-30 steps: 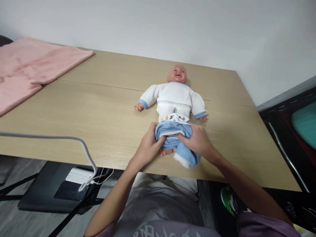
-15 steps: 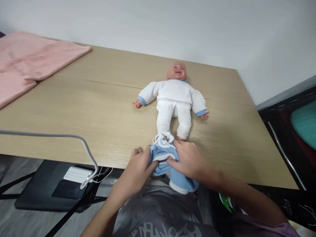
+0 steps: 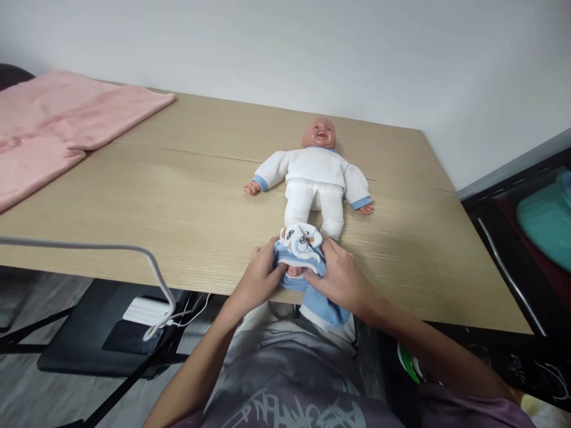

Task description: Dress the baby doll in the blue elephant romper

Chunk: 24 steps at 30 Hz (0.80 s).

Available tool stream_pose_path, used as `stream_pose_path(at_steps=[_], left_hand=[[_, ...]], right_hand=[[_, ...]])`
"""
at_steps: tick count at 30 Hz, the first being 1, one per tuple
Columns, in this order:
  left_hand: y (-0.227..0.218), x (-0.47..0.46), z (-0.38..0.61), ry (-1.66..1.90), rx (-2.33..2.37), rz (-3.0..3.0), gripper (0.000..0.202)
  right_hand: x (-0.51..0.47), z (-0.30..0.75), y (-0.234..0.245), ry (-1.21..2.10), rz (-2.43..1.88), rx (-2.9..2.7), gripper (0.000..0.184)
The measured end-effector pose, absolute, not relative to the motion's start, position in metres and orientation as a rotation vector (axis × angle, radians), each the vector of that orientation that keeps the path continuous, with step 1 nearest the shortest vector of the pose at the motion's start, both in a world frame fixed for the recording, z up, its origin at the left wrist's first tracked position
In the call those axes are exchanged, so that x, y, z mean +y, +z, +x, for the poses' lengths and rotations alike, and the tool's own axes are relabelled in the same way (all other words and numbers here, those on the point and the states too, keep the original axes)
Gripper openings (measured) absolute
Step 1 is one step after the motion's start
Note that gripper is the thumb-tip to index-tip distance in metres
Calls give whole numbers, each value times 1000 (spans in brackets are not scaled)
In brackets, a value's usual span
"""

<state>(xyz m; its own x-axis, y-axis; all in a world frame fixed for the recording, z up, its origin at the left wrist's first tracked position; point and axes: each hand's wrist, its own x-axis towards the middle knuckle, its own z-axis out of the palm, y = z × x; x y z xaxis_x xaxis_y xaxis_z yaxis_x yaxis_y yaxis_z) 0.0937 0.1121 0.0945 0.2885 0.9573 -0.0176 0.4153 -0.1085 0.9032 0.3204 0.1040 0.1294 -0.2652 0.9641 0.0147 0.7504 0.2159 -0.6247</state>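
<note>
A baby doll (image 3: 316, 166) in a white top with blue cuffs and white leggings lies on its back, feet toward me. Bunched around its leg on the left side are blue baby pants (image 3: 288, 282) with white trim and a white animal-face patch. Part of the doll's foot shows pink in the pants' opening. My left hand (image 3: 261, 273) grips the left edge of the pants, thumb at the opening. Opposite it, my right hand (image 3: 342, 273) pinches the right edge. The other pant leg dangles over the table's front edge. The doll's other foot is hidden behind my right hand.
A pink blanket (image 3: 66, 122) lies at the left of the wooden table (image 3: 187, 196). A grey cable (image 3: 89, 244) crosses the front left edge, down to a white power bank (image 3: 145, 311) on a black chair (image 3: 71, 339). At right stands a dark rack with a teal item (image 3: 546, 220).
Both hands have pushed the pants forward, further onto the doll's leg. The doll's foot now shows in the opening. My view has shifted slightly.
</note>
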Motion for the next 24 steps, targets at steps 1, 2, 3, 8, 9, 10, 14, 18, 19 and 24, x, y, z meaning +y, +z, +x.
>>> stream_pose_path(at_steps=[1, 2, 3, 8, 9, 10, 14, 18, 19, 24], left_hand=[[94, 114, 92, 819, 1233, 1661, 37], [94, 116, 91, 853, 1209, 1654, 31], [94, 119, 88, 878, 1188, 1661, 27], [100, 137, 69, 883, 1117, 1849, 22], [103, 143, 65, 862, 1089, 1886, 24], [106, 150, 61, 831, 1051, 1911, 26], [123, 178, 50, 660, 914, 1906, 38], [143, 193, 43, 603, 900, 1868, 40], [147, 194, 40, 602, 892, 1856, 38], [143, 198, 30, 684, 860, 1848, 30]], right_hand=[[104, 322, 127, 748, -1556, -2032, 46], [106, 325, 125, 763, -1525, -1984, 47], [107, 327, 122, 757, -1495, -1951, 48], [133, 346, 114, 626, -1307, -1974, 32], [141, 350, 114, 634, -1254, -2010, 29], [149, 353, 115, 657, -1203, -2049, 27], [177, 363, 123, 796, -1082, -2173, 42], [187, 376, 129, 932, -999, -2322, 69], [187, 380, 130, 930, -993, -2341, 66], [184, 400, 127, 968, -956, -2165, 37]])
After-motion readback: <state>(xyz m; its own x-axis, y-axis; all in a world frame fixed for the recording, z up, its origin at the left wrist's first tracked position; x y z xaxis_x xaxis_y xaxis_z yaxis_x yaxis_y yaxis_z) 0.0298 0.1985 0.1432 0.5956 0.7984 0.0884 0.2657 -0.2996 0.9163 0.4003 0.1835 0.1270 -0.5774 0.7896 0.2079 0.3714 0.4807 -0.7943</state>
